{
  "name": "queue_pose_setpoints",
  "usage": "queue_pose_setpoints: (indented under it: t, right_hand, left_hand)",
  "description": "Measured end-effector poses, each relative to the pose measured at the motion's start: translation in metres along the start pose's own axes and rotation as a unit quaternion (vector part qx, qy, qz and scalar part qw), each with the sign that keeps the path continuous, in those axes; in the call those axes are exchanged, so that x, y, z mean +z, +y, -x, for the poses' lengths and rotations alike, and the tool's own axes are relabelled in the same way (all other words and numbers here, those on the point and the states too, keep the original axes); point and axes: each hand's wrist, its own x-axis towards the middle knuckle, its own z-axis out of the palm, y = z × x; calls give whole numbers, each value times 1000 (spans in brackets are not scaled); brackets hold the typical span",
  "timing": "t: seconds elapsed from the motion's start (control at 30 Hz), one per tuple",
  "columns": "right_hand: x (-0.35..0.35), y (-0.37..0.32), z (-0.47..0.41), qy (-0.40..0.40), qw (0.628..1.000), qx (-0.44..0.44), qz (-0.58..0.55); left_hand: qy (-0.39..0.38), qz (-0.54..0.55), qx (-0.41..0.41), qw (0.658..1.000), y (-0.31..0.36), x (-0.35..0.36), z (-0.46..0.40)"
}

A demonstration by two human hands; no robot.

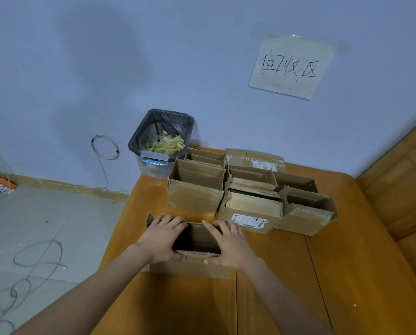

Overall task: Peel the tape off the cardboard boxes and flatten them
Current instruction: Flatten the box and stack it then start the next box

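open box (192, 263) nearest on table (347, 274), more boxes (248, 189) behind it, bin (158, 143) behind-left on floor

One head-worn view looks forward and steeply down over the table's (347, 274) near edge (close in) toward the wall (202, 56).

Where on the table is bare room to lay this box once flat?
Bare wood lies right of the held box, between the right hand and the table's right edge, in front of the labelled box. Farther back, open boxes crowd it.

Both hands, left (164, 238) and right (228, 245), grip the open cardboard box (192, 265) on the wooden table (323, 274).
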Motion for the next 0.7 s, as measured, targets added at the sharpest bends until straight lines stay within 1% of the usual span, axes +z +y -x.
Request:
queue_pose_setpoints:
  t: [0.1, 0.17, 0.33, 0.43, 0.5, 0.57, 0.63, 0.7]
  right_hand:
    - [-12, 4, 3, 2, 1000, -19, -10]
    - [-23, 8, 2, -21, 999, -25, -36]
    - [-34, 14, -3, -122, 988, -8, -97]
    - [-24, 12, -7, -146, 982, 14, -123]
    - [-16, 10, -9, -140, 982, 27, -126]
    - [-11, 9, -11, -119, 984, 40, -130]
    - [-8, 9, -12, -71, 990, 45, -117]
    - [-3, 10, -13, -5, 995, 49, -86]
  left_hand:
    - [23, 19, 10, 1000, -3, -9, 1]
    - [23, 38, 16, 999, -5, -15, 1]
    - [-54, 82, 16, 995, -3, -18, -8]
    - [-80, 86, 5, 993, 2, -3, -6]
    - [-59, 73, 0, 996, 4, 3, -5]
    - [-18, 65, -2, 998, 3, 5, -4]
    - [28, 61, -7, 998, 2, 8, -3]
    - [63, 49, -27, 996, 2, 12, -2]
